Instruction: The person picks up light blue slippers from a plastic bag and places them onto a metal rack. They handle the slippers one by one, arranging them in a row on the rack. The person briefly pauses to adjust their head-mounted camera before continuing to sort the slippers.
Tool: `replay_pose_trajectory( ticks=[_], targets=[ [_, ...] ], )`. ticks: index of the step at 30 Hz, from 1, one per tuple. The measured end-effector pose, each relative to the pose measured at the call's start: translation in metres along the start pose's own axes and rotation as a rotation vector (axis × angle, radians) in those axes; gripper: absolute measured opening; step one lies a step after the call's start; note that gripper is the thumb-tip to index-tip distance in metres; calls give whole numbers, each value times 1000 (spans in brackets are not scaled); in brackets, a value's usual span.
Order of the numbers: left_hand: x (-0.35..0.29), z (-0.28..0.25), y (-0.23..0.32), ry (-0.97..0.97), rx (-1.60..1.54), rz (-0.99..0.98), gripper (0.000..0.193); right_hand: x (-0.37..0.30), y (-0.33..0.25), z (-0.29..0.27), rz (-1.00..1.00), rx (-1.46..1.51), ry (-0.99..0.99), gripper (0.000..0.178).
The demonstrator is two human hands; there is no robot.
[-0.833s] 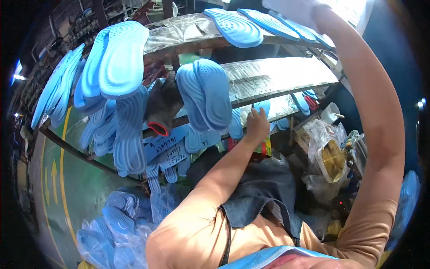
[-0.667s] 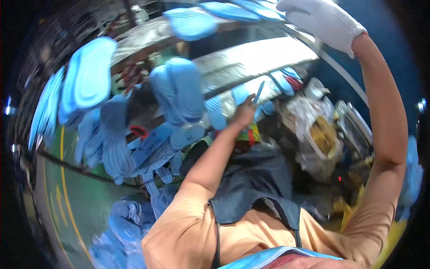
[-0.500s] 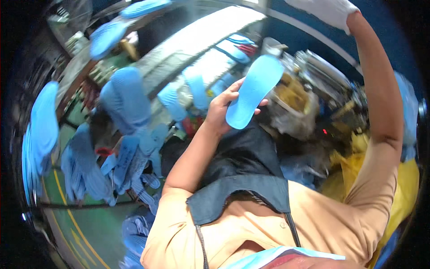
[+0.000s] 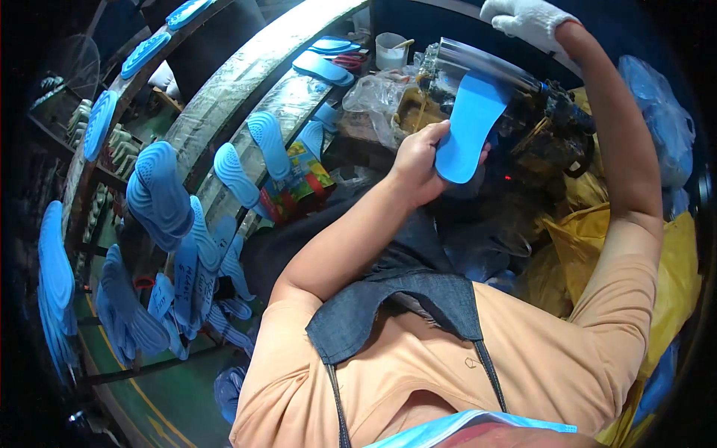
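Note:
A blue shoe insole [image 4: 470,112] is gripped by my left hand [image 4: 424,160], thumb on its near left edge and fingertips showing at its right side. The insole's far end overlaps a shiny roller [image 4: 489,61] of a dark, stained machine; whether they touch I cannot tell. My right hand [image 4: 526,21], in a white knitted glove, is raised at the top right edge, partly cut off by the frame. Its fingers point left, somewhat apart, with nothing visible in them.
Left of me, stacked blue insoles [image 4: 158,196] hang on a rack, and single ones lie along a pale curved conveyor [image 4: 246,71]. A white cup [image 4: 390,52] with a stick and red-handled scissors [image 4: 347,62] stand beyond the machine's tray. Yellow bags [image 4: 590,239] crowd my right.
My left hand has moved right with the insole, which now overlaps the roller. My right hand remains raised, its fingers now showing more. The whole view has shifted somewhat.

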State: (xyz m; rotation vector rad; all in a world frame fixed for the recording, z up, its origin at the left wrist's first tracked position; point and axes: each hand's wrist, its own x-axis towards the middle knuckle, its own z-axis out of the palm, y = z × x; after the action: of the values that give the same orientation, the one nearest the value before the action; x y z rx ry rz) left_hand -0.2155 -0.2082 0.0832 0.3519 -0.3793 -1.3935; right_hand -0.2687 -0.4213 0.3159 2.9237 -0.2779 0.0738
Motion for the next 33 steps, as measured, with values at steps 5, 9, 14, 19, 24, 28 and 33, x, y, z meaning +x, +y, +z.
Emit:
replay_pose_trajectory(
  ticks=[5, 9, 14, 19, 24, 28, 33],
  targets=[
    [-33, -71, 38, 418, 1371, 248, 43, 18, 52, 51, -19, 742, -147, 19],
    [-101, -122, 105, 1241, 2114, 0, 51, 34, 78, 94, 63, 1028, -369, 43],
    [-179, -193, 152, 1895, 1964, -28, 58, 44, 27, 67, 312, 665, -496, 43],
    [-184, -232, 172, 1886, 1903, 59, 43, 57, 102, 103, 167, 482, -309, 15],
    [-187, -209, 174, 1875, 1860, 100, 34, 88, 84, 44, 209, 349, 67, 18],
    [-194, -185, 169, 1842, 1811, 125, 31, 132, 1, -49, -171, 694, 285, 38],
    [-197, -177, 176, 1765, 1712, 214, 32, 145, -226, -145, -555, 759, 342, 38]
  ],
)
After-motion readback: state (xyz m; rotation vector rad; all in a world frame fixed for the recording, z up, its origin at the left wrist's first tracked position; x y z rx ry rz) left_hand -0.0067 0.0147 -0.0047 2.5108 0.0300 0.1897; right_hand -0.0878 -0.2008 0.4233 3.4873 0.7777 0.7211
